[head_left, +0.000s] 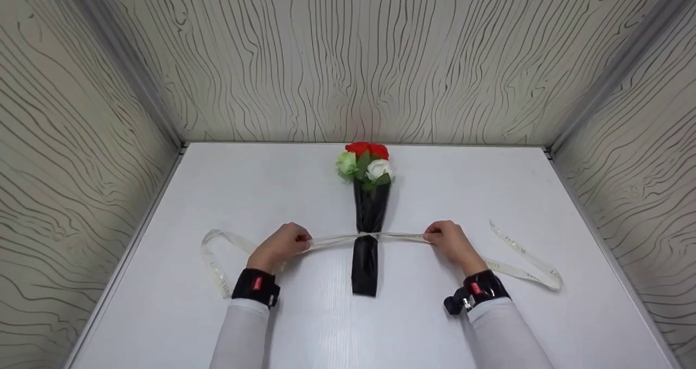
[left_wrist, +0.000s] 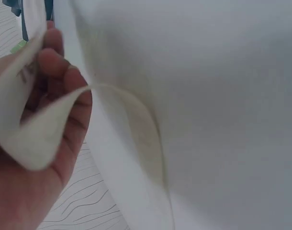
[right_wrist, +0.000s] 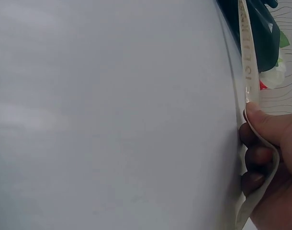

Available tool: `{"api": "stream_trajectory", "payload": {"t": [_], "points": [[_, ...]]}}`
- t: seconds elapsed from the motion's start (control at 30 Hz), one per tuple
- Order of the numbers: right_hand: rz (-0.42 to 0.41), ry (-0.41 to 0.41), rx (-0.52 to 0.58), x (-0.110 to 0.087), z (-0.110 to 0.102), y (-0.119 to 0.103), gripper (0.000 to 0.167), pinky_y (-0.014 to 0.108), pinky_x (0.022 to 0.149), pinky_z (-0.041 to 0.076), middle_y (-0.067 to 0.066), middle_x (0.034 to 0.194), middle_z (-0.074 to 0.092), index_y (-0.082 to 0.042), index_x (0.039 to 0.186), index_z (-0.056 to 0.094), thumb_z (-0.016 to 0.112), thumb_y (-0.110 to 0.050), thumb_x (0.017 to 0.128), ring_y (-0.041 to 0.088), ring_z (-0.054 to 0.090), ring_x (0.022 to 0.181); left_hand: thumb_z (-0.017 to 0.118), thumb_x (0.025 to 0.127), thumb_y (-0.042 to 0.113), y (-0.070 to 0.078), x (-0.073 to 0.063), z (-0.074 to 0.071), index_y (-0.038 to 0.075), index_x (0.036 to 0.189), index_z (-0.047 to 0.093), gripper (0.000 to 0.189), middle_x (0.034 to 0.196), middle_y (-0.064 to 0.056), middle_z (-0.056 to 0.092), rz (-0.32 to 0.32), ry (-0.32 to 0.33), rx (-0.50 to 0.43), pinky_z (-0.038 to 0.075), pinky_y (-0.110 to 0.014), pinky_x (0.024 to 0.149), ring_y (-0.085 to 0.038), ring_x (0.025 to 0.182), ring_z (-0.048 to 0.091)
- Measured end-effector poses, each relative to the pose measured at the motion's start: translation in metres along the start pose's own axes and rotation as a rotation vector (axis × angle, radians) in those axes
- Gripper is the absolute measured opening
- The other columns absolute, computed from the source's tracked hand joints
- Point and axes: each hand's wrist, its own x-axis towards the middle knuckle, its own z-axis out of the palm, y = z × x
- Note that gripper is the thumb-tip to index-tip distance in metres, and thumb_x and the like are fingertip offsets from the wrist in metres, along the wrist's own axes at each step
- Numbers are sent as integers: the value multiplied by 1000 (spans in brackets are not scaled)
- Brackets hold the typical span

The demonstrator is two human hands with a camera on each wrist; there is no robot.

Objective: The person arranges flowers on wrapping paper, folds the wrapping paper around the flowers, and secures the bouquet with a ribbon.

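A bouquet (head_left: 372,211) with red, white and pale green flowers lies on the table, its stems wrapped in black paper. Around the wrap's narrow part runs a cream ribbon (head_left: 399,236) with printed letters, crossed at the front and drawn out to both sides. My left hand (head_left: 281,245) pinches the ribbon left of the bouquet; in the left wrist view a loose length (left_wrist: 40,143) loops past the palm. On the other side my right hand (head_left: 451,242) pinches it between thumb and curled fingers, and the strip (right_wrist: 249,62) leads back to the wrap.
Loose ribbon tails lie on the white table (head_left: 326,331), one at the left (head_left: 215,260) and one bent at the right (head_left: 535,274). Wood-grain panels (head_left: 337,59) enclose the back and sides. Each wrist wears a black camera band (head_left: 255,287).
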Motion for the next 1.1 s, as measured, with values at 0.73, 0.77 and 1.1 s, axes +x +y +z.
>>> {"api": "stream_trajectory", "payload": {"t": [0.73, 0.77, 1.1], "points": [[28, 17, -20, 0, 5, -3, 6, 38, 77, 46, 4, 81, 66, -2, 86, 70, 68, -6, 89, 22, 58, 80, 59, 94, 1, 32, 27, 26, 8, 101, 73, 17, 87, -9, 72, 44, 646, 95, 54, -40, 66, -25, 78, 69], [30, 18, -19, 0, 5, -2, 6, 38, 77, 46, 4, 81, 66, -2, 86, 70, 68, -6, 89, 22, 59, 81, 58, 94, -1, 35, 28, 26, 6, 101, 74, 18, 85, -9, 72, 60, 669, 49, 54, -39, 67, -23, 76, 68], [54, 14, 1, 0, 6, -4, 9, 38, 76, 48, 5, 83, 65, 0, 89, 70, 67, -9, 91, 22, 59, 80, 60, 94, -3, 59, 36, 29, 1, 105, 74, 19, 90, -9, 71, 205, 780, -147, 55, -34, 72, -20, 79, 68]]}}
